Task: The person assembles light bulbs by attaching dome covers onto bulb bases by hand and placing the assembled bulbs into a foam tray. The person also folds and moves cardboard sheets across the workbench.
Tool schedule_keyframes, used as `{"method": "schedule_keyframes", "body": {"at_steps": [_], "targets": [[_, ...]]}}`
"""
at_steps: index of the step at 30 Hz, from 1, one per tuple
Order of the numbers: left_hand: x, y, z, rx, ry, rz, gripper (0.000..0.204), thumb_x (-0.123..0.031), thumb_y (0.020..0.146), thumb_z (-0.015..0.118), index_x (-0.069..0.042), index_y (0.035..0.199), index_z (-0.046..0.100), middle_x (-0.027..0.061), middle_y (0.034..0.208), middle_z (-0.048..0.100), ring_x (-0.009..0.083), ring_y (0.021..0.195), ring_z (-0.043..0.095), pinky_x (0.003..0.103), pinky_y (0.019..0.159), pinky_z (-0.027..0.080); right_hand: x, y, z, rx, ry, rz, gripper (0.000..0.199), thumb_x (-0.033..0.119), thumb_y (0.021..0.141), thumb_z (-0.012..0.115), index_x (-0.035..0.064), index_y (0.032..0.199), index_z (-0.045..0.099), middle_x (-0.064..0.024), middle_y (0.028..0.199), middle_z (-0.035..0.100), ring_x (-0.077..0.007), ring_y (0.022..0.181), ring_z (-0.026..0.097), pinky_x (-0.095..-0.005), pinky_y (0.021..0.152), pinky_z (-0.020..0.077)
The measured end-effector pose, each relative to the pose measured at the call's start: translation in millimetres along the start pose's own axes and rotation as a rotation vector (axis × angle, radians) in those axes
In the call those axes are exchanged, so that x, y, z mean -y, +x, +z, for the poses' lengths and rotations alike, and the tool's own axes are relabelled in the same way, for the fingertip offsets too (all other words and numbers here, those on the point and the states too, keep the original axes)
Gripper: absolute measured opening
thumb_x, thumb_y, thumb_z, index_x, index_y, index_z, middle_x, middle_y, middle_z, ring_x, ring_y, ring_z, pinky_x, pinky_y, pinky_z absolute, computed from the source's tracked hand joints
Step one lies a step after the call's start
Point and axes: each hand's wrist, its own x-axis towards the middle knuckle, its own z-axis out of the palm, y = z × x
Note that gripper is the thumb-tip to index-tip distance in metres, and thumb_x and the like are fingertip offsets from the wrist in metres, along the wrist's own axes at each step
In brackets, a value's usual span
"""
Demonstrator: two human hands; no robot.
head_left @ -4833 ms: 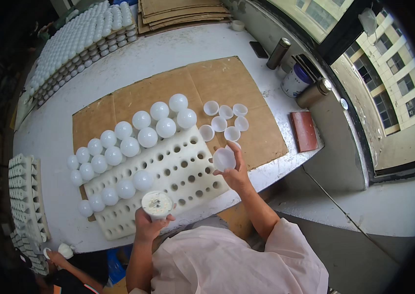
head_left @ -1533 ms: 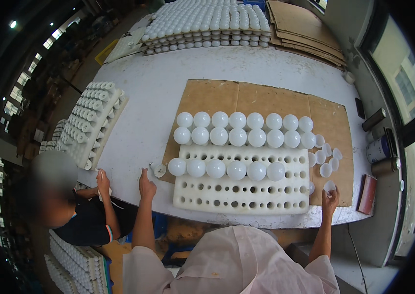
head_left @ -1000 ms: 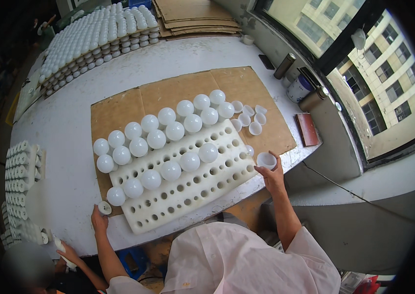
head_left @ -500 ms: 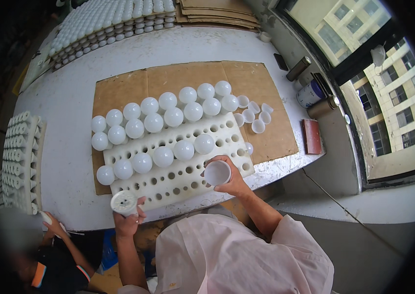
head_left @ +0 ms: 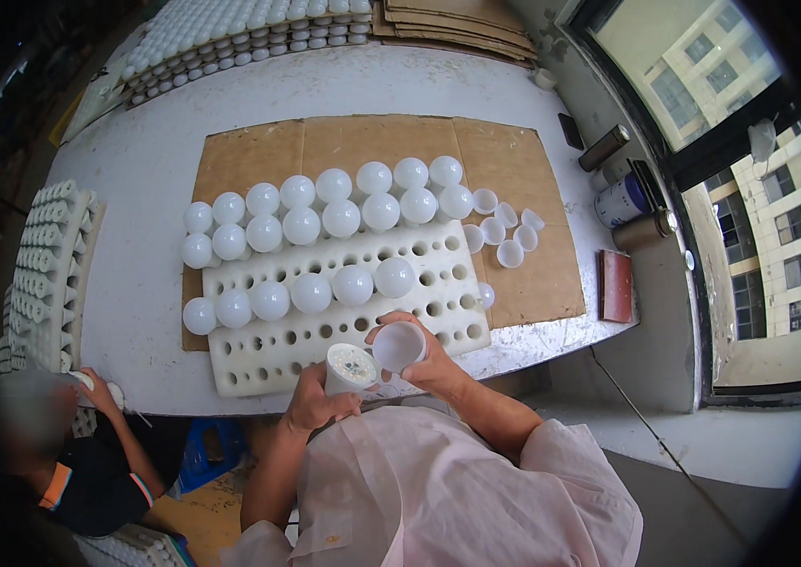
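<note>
My left hand [head_left: 317, 404] grips a white lamp base [head_left: 349, 369] with its open speckled end facing up. My right hand [head_left: 419, 357] holds a white dome cover [head_left: 398, 346], hollow side up, right beside the base; the two parts nearly touch. Both hands hover over the near edge of a white foam tray [head_left: 438, 312] full of round holes. Several assembled white bulbs [head_left: 325, 213] stand in the tray's far rows and on the brown cardboard [head_left: 523, 180] behind it. Several loose dome covers [head_left: 506, 234] lie on the cardboard at the right.
Rows of white bulbs [head_left: 230, 38] fill the table's far edge. A stack of white trays [head_left: 46, 269] stands at the left. Another person [head_left: 60, 454] crouches at the lower left. Two cans [head_left: 622, 200], a dark cylinder [head_left: 603, 148] and a red box [head_left: 617, 285] sit near the right edge.
My left hand has brought the base in from the left, and my right hand has drawn the dome cover toward it. Both parts now meet in front of me.
</note>
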Motion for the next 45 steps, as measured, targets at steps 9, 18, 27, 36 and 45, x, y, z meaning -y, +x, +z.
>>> {"method": "schedule_keyframes", "body": {"at_steps": [9, 18, 27, 36, 45], "targets": [[6, 6, -2, -0.036, 0.001, -0.077, 0.041, -0.01, 0.074, 0.07, 0.008, 0.107, 0.055, 0.0122, 0.088, 0.064, 0.0087, 0.053, 0.052, 0.024, 0.051, 0.049, 16, -1, -12, 0.042, -0.382, -0.021, 0.079, 0.016, 0.062, 0.081, 0.0087, 0.127, 0.038, -0.0107, 0.117, 0.053, -0.0191, 0.104, 0.054, -0.0344, 0.08, 0.0486], [-9, 9, -11, -0.033, 0.408, -0.238, 0.038, -0.015, 0.066, 0.079, 0.006, 0.093, 0.061, 0.0075, 0.075, 0.063, 0.0101, 0.059, 0.059, 0.023, 0.05, 0.047, 45, 8, 31, 0.267, -1.273, 0.147, 0.076, 0.022, 0.062, 0.08, 0.0061, 0.126, 0.042, -0.0141, 0.113, 0.053, -0.0319, 0.105, 0.054, -0.0398, 0.088, 0.0459], [-13, 5, -12, -0.042, 0.359, -0.293, 0.035, -0.019, 0.066, 0.078, 0.006, 0.088, 0.064, 0.0075, 0.07, 0.064, 0.0101, 0.056, 0.058, 0.024, 0.051, 0.047, 18, 16, 43, 0.287, -1.26, -0.173, 0.068, 0.015, 0.06, 0.08, 0.0038, 0.119, 0.047, -0.0147, 0.108, 0.053, -0.0339, 0.098, 0.056, -0.0408, 0.081, 0.0485], [-19, 20, -3, 0.094, 0.371, -0.309, 0.034, -0.018, 0.067, 0.077, 0.008, 0.085, 0.064, 0.0093, 0.064, 0.062, 0.0111, 0.05, 0.057, 0.024, 0.045, 0.045, 7, 3, 30, 0.216, -1.127, -0.484, 0.041, 0.005, 0.055, 0.075, 0.0031, 0.092, 0.057, -0.0114, 0.093, 0.053, -0.0258, 0.085, 0.054, -0.0341, 0.071, 0.0465], [11, 38, -5, 0.098, 0.385, -0.367, 0.035, -0.019, 0.075, 0.072, 0.008, 0.095, 0.062, 0.01, 0.072, 0.064, 0.0127, 0.054, 0.061, 0.023, 0.046, 0.047, 15, -8, 6, 0.091, -1.09, -0.426, 0.056, 0.004, 0.061, 0.076, 0.0052, 0.109, 0.047, -0.0136, 0.108, 0.05, -0.0292, 0.101, 0.051, -0.0369, 0.086, 0.0421]]}}
